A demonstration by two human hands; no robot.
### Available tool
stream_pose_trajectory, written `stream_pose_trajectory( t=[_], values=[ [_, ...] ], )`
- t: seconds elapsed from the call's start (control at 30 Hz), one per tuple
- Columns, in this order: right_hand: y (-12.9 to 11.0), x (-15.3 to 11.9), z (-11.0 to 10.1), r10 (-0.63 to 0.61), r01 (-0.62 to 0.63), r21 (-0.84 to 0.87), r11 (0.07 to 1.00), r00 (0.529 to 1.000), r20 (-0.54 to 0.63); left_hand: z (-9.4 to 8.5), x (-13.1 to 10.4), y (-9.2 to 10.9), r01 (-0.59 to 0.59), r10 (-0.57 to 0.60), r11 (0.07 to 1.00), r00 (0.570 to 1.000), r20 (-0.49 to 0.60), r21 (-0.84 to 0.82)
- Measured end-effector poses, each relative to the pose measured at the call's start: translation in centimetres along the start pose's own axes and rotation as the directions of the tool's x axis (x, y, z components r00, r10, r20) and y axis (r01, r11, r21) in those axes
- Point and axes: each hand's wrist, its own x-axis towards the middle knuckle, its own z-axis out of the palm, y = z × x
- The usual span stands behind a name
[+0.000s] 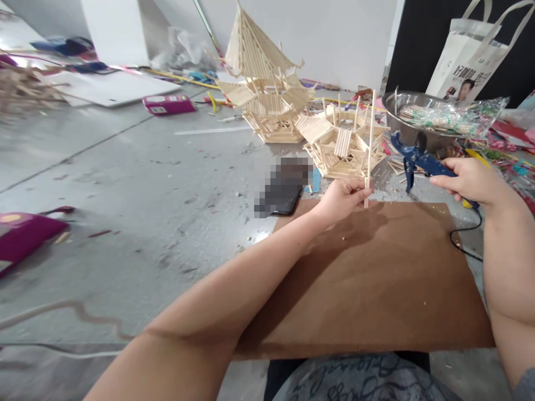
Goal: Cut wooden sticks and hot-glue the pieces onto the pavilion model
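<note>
My left hand [345,197] pinches a long thin wooden stick [371,133] upright above the far edge of a brown board [376,284]. Low on the stick, at my fingertips, a shorter piece of wood seems to lie against it. My right hand [472,177] is closed around a blue hand tool [432,162] with curved arms at its front, blurred and pointing left. Yellow parts show behind that hand; whether they belong to the tool is unclear. Just beyond my left hand stands a low stick-built frame [340,145] with several upright posts.
A tiered stick pagoda [267,83] stands behind the frame. A metal bowl [418,125] holds sticks and plastic wrapping at the back right, near a white bag [463,58]. A dark phone [284,192], a purple device [169,104] and a black cord [457,239] lie around.
</note>
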Motion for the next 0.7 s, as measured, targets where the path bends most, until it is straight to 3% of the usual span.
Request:
stream_pose_trajectory(
  t=[0.13, 0.23, 0.4, 0.57, 0.7],
  values=[
    [-0.7, -0.7, 0.4, -0.068, 0.03, 0.377, 0.926, 0.994, 0.087, 0.2, -0.4, 0.9, 0.037, -0.029, 0.993, 0.997, 0.072, -0.112],
    [-0.8, -0.3, 1.5, -0.145, 0.042, 0.533, 0.845, 0.977, 0.153, 0.2, -0.6, 1.5, 0.007, 0.007, 0.996, 0.988, 0.153, -0.09],
    [-0.6, 1.0, 3.8, -0.232, 0.119, 0.676, 0.727, 0.969, 0.079, 0.2, -0.7, 1.2, -0.056, 0.057, 0.998, 0.974, 0.217, -0.01],
    [-0.8, 1.2, 6.1, -0.308, 0.03, 0.844, 0.536, 0.938, 0.162, 0.5, -0.8, 1.2, -0.008, 0.009, 1.0, 0.981, 0.194, -0.006],
    [-1.8, 0.6, 7.2, -0.215, -0.067, 0.83, 0.554, 0.951, 0.22, 0.7, -1.1, 1.8, 0.03, -0.02, 0.999, 0.974, 0.224, -0.039]
  ],
)
